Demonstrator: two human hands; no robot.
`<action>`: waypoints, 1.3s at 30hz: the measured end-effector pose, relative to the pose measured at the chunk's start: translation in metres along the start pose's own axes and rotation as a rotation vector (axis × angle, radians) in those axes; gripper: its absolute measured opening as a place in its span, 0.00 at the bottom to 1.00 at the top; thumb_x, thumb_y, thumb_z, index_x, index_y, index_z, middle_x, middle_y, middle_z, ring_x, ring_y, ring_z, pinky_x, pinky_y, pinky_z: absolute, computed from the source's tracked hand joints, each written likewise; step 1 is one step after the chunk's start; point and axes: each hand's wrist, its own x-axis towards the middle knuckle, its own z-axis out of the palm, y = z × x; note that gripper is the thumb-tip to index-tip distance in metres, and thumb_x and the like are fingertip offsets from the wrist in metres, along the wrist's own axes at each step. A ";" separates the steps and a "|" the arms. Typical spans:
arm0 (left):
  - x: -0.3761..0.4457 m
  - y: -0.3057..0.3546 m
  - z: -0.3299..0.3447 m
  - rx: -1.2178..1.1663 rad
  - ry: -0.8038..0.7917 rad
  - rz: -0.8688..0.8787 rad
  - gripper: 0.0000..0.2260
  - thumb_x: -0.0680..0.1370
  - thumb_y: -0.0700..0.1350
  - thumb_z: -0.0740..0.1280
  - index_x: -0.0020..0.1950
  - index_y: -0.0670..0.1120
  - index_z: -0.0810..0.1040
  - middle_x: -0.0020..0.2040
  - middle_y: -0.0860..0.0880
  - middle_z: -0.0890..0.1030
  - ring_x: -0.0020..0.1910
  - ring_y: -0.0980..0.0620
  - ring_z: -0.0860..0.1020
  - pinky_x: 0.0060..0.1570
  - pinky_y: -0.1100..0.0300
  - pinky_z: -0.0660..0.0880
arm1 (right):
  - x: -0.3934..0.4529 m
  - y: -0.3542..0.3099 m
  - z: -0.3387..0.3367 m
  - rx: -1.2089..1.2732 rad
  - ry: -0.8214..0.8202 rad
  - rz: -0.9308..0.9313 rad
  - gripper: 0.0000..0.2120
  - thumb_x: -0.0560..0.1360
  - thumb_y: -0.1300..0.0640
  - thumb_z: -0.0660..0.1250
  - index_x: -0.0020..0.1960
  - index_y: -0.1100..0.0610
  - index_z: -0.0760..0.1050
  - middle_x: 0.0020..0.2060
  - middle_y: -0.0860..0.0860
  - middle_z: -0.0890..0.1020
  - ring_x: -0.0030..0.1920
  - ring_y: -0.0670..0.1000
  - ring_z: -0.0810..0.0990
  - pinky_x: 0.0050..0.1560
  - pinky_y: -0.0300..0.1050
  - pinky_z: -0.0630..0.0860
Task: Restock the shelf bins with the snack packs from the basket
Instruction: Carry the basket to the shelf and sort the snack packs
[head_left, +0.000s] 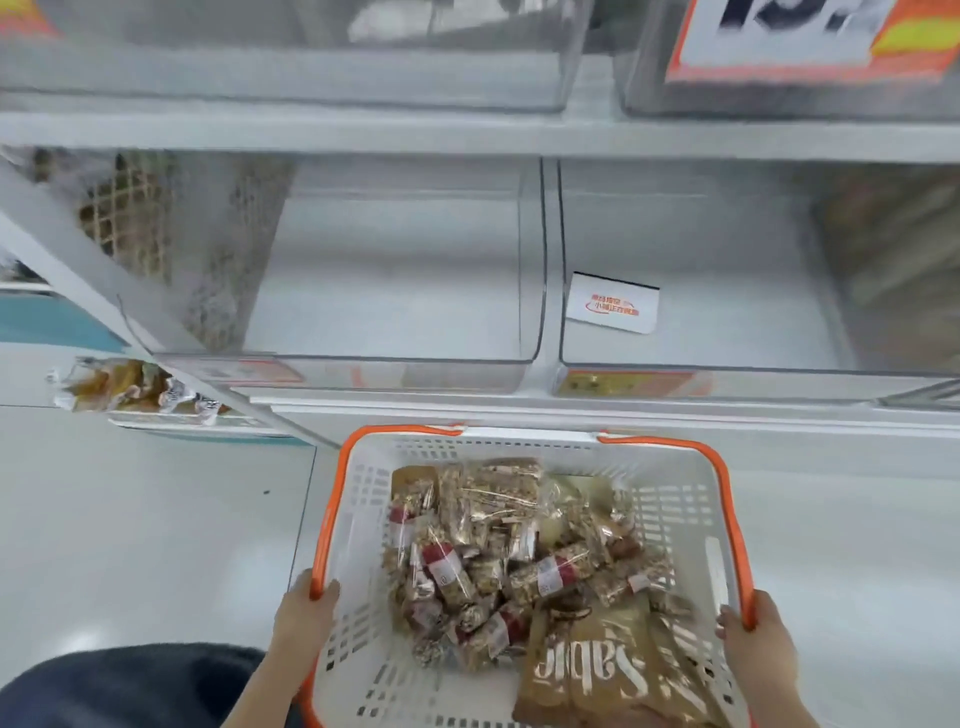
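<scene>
Below, the left hand (305, 613) grips the left rim of a white basket (670, 499) with orange handles, and the right hand (756, 649) grips the right rim. Inside lie clear-wrapped snack packs (488, 561) and brown bags (602, 670). Beyond the basket sit two clear shelf bins: the left bin (395, 291) and the right bin (701, 249), which holds a white card (612, 303).

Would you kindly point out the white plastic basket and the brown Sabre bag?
white plastic basket (675, 512): head view, bare right inner wall.
brown Sabre bag (608, 670): head view, printed front face.
</scene>
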 end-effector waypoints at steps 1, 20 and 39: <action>0.008 -0.005 0.011 -0.005 0.015 0.016 0.09 0.80 0.42 0.60 0.41 0.42 0.69 0.34 0.43 0.72 0.32 0.47 0.71 0.31 0.58 0.67 | 0.009 0.005 0.010 0.000 0.003 -0.005 0.02 0.77 0.64 0.62 0.47 0.60 0.68 0.36 0.60 0.80 0.36 0.60 0.76 0.40 0.51 0.72; 0.031 -0.034 0.049 0.041 0.123 0.256 0.09 0.82 0.44 0.56 0.55 0.37 0.66 0.46 0.35 0.75 0.45 0.38 0.75 0.47 0.46 0.72 | 0.028 0.037 0.040 0.011 -0.028 -0.328 0.19 0.76 0.71 0.55 0.66 0.64 0.62 0.48 0.57 0.71 0.45 0.57 0.70 0.44 0.47 0.66; 0.028 -0.018 0.056 0.198 0.260 0.429 0.26 0.80 0.40 0.60 0.75 0.49 0.53 0.60 0.38 0.72 0.48 0.41 0.75 0.42 0.50 0.73 | 0.050 0.004 0.067 -0.453 0.205 -0.312 0.33 0.79 0.53 0.59 0.77 0.43 0.45 0.77 0.54 0.51 0.72 0.67 0.56 0.64 0.73 0.57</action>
